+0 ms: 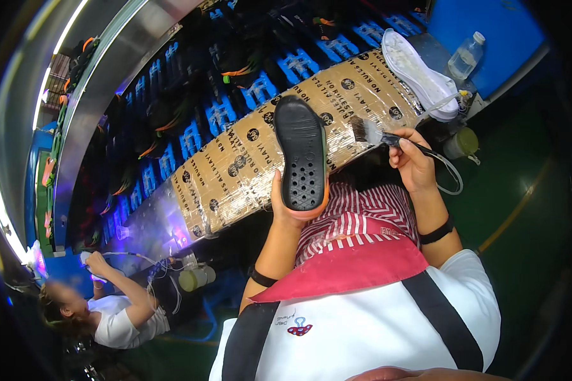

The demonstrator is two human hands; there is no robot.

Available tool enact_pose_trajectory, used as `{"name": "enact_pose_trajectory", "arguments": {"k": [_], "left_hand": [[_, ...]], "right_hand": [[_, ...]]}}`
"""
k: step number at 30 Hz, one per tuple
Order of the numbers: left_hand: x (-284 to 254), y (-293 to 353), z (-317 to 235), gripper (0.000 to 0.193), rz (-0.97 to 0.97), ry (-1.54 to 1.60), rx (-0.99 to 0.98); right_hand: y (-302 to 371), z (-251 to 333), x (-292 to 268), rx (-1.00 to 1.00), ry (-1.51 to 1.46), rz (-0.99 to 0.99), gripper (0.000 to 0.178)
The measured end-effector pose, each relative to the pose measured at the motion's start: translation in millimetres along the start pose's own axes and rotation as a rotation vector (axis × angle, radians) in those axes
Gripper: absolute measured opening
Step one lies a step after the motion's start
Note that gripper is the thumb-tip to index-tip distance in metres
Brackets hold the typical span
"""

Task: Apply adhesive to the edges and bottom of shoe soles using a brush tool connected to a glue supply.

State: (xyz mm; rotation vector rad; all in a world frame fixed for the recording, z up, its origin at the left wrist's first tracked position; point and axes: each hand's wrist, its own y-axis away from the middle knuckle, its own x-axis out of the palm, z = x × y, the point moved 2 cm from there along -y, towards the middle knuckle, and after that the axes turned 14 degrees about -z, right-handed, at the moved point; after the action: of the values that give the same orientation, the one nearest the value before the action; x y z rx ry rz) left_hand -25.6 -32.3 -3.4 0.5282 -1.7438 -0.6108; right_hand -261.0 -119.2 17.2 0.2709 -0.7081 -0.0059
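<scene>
We hold a black sole (302, 152) by its heel in our left hand (285, 204), over the near side of the counter (251, 174); our right hand (415, 162) grips a brush (376, 136) nearby.

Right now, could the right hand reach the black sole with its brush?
Probably yes: the right hand holds the brush, which points toward the black sole, and nothing visible stands between them.
</scene>
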Motion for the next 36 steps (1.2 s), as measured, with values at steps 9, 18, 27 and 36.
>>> {"name": "enact_pose_trajectory", "arguments": {"k": [9,18,27,36], "left_hand": [[-14.9,-5.6,30.1,0.064,0.192,-0.102,-0.116],[-8.1,10.5,39.3,0.067,0.280,-0.040,-0.053],[-30.8,14.7,40.2,0.055,0.278,-0.056,-0.142],[-25.4,18.5,34.7,0.057,0.309,-0.076,-0.074]], "right_hand": [[7.6,19.1,37.6,-0.080,0.149,0.133,0.018],[26.9,14.4,114.5,-0.896,0.791,0.404,0.016],[48.9,-19.4,134.3,-1.218,1.001,0.636,0.025],[48.9,5.6,132.9,-1.134,0.787,0.566,0.023]]}}
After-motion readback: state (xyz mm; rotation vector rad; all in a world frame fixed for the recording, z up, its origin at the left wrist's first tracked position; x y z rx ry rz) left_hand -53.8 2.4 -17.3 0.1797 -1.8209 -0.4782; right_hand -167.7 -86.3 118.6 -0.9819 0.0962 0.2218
